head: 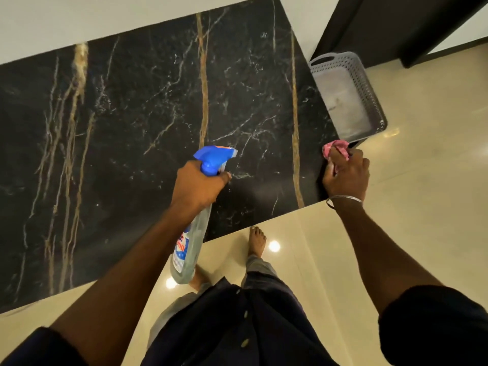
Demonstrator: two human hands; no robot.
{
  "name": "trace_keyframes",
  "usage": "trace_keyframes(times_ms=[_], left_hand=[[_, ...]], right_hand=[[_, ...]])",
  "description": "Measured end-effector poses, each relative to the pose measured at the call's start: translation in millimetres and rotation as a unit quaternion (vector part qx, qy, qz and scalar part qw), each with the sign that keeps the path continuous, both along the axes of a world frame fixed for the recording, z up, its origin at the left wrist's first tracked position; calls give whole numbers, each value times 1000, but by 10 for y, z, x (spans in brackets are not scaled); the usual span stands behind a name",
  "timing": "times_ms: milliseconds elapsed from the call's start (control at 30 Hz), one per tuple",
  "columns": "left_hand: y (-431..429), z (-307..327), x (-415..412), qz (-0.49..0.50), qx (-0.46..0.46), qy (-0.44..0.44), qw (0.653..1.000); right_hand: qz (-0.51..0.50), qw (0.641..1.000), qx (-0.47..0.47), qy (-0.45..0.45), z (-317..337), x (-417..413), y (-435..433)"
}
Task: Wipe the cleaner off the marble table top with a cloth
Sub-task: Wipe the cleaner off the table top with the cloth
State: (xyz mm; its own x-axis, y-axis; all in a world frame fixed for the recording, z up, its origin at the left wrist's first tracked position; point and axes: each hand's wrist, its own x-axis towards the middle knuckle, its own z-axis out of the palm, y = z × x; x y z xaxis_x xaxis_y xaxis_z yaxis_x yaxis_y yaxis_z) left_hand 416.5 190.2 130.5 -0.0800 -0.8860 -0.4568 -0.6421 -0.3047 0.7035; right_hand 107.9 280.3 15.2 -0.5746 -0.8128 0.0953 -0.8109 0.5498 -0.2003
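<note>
pink cloth (335,151) — mostly hidden in right hand (346,175), marble table top (132,114)

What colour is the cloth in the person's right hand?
Pink, bunched in the right hand; the cloth shows in the head view.

The table top (148,122) is black marble with white and tan veins, polished smooth with a dull sheen. The spray bottle (188,249) is clear plastic with a glossy printed label and a shiny blue plastic trigger head. The cloth (334,149) is soft pink fabric, crumpled. At the table's right edge, the basket (369,101) is matt grey perforated plastic. The floor (343,247) is cream tile, highly glossy. A thin metal bangle (344,198) gleams.
</note>
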Motion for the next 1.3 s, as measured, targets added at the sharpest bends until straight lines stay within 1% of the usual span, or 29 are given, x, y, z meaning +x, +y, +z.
trace_keyframes(times_ms=[67, 133, 300, 400, 467, 600, 733, 833, 933, 1033, 1100, 1167, 1200, 1267, 1300], left_hand=[[-80, 34, -70, 4, 6, 2, 1000], [-145, 66, -60, 8, 4, -3, 1000], [-309, 156, 279, 34, -4, -3, 999], [-415, 169, 600, 62, -4, -22, 998], [-478, 162, 803, 84, 1, -34, 996], [-665, 121, 1296, 128, 18, -36, 991], [-912, 110, 1827, 135, 19, -29, 990], [-1139, 107, 2237, 131, 11, -28, 991], [-1368, 101, 2628, 138, -1, -27, 990], [-1549, 114, 2935, 153, -1, -19, 988], [-1648, 121, 3112, 174, -5, -12, 985], [-1727, 132, 3241, 203, -11, -8, 979], [-1762, 132, 3299, 211, -13, -4, 977], [-1815, 112, 3378, 212, -14, 2, 977], [-1830, 106, 3405, 211, -14, 1, 977]], right_hand=[[-10, 1000, -16, -5, 3, -87, -34], [-41, 999, -14, -8, 9, -10, -43], [-97, 995, 29, -25, 43, 292, -223], [-65, 998, 12, -11, 37, 709, -481], [-42, 999, 24, 0, 49, 1084, -712], [-11, 999, 37, -16, 54, 1887, -1324], [22, 999, 29, -39, 55, 2706, -1901], [41, 998, 39, -36, 61, 3237, -2315], [79, 995, 36, -42, 59, 3740, -2706], [140, 988, 35, -48, 46, 4327, -2994], [200, 978, 34, -54, 61, 4834, -3116], [258, 963, -9, -83, 147, 5293, -3142], [289, 952, -8, -96, 192, 5479, -3142], [364, 922, 76, -108, 220, 5671, -3071], [391, 910, 89, -107, 202, 5668, -3027]])
